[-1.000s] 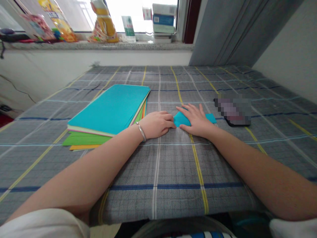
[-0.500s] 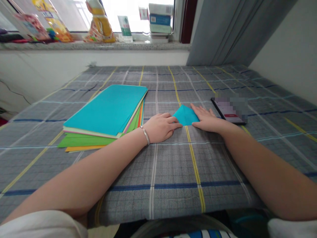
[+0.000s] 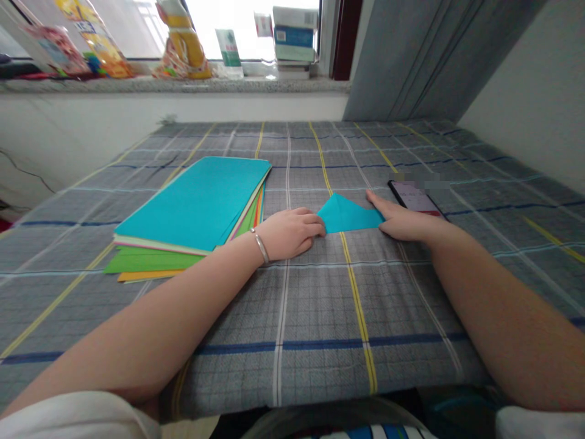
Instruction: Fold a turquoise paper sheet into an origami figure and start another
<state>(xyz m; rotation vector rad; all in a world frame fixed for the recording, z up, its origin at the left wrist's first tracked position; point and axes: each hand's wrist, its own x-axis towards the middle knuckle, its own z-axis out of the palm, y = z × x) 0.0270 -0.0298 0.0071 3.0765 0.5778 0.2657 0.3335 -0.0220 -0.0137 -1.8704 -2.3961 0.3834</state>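
A folded sheet of bright blue paper [image 3: 343, 216] lies on the checked tablecloth, with a peak toward its left and a longer flap reaching right. My left hand [image 3: 292, 233] rests at the paper's left corner, its fingers curled together and pressed down there. At the right end, my right hand [image 3: 404, 221] lies low over the cloth. Its thumb touches the flap's tip while an outstretched finger stays apart from the thumb; the other fingers are mostly hidden behind the hand.
Left of my hands lies a stack of coloured paper [image 3: 196, 201], blue on top. A phone [image 3: 415, 198] sits beyond my right hand, partly covered by it. Bags, a yellow bottle [image 3: 183, 42] and boxes [image 3: 295, 36] stand on the windowsill [image 3: 183, 87] behind the table.
My right hand has moved right, and the paper's right side now reaches farther out. My left hand has shifted slightly left, still at the left corner.
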